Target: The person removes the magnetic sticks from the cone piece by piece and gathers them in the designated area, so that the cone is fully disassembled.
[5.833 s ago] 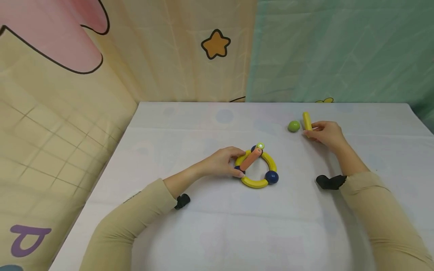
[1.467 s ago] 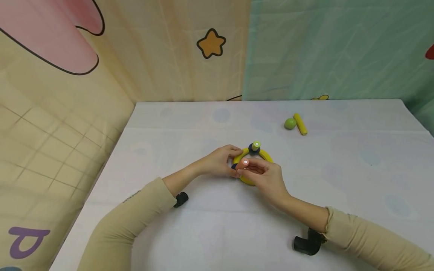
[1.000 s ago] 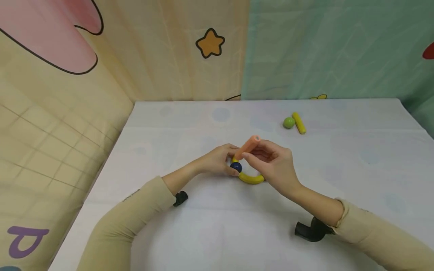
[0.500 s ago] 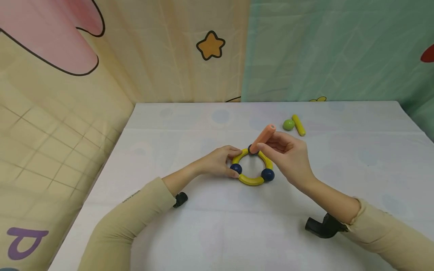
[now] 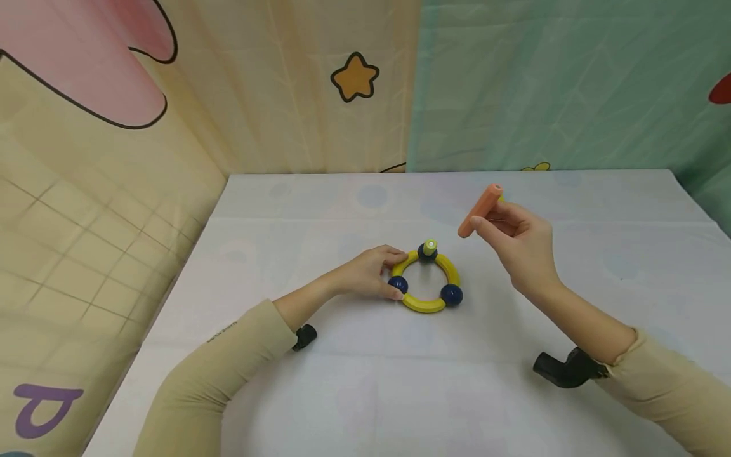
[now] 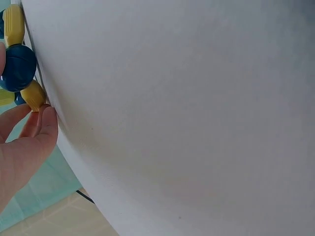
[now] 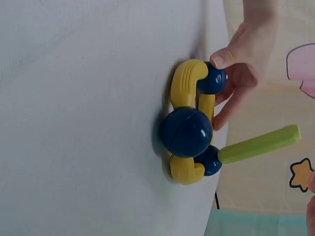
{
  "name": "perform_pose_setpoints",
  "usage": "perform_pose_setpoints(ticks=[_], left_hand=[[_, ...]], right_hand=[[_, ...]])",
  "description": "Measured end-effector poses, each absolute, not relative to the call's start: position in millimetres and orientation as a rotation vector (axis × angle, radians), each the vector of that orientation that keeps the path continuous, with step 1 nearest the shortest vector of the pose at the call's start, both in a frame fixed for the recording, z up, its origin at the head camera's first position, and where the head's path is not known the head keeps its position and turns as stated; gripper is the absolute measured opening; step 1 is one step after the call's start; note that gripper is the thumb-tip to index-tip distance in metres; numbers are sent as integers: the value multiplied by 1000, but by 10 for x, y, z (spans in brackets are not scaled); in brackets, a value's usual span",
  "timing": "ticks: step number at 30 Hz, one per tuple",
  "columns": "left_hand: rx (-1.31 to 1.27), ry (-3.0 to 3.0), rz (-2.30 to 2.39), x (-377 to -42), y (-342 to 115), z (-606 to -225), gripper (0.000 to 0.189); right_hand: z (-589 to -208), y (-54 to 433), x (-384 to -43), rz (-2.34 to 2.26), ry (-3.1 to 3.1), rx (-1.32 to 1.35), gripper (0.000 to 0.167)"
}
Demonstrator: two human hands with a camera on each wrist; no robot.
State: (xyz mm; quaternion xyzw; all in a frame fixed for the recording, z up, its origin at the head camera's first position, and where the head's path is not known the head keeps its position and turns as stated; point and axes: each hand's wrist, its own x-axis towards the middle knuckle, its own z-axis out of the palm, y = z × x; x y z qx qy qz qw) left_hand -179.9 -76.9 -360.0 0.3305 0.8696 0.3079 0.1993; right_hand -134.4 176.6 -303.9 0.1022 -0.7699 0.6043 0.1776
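Observation:
A ring of yellow curved bars [image 5: 424, 305] and blue balls [image 5: 452, 294] lies on the table. My left hand [image 5: 370, 273] grips its left side, thumb at the left blue ball [image 7: 212, 78] and fingers at a yellow bar [image 6: 33, 96]. From the ring's far ball rises a lime-green rod [image 7: 261, 144], leaning a little in the right wrist view. Up and to the right of the ring, my right hand [image 5: 522, 244] pinches an orange rod [image 5: 480, 211] between thumb and fingers, held slanted in the air. In the right wrist view only a bit of that hand's fingers [image 7: 311, 206] shows.
A white cloth covers the table [image 5: 320, 393]. Behind the right hand, a bit of a yellow rod [image 5: 502, 198] peeks out; the green ball beside it is hidden. Printed curtains [image 5: 257, 95] hang along the back and left.
The right hand first left the yellow rod by the green ball, then took the orange rod off the ring's left ball and carried it up and right. The left hand keeps gripping the ring.

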Motion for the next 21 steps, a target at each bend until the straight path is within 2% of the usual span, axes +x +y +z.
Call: perform_pose_setpoints(ticks=[10,21], left_hand=[[913,2421,866,-1794,-777,-3582,77],[920,2406,859,-1803,-779,-3587,77]], right_hand=[[-3039,2079,-1523,1990,-1947,132,28],[-3116,2559,-1772,2159,-1947,-245,15]])
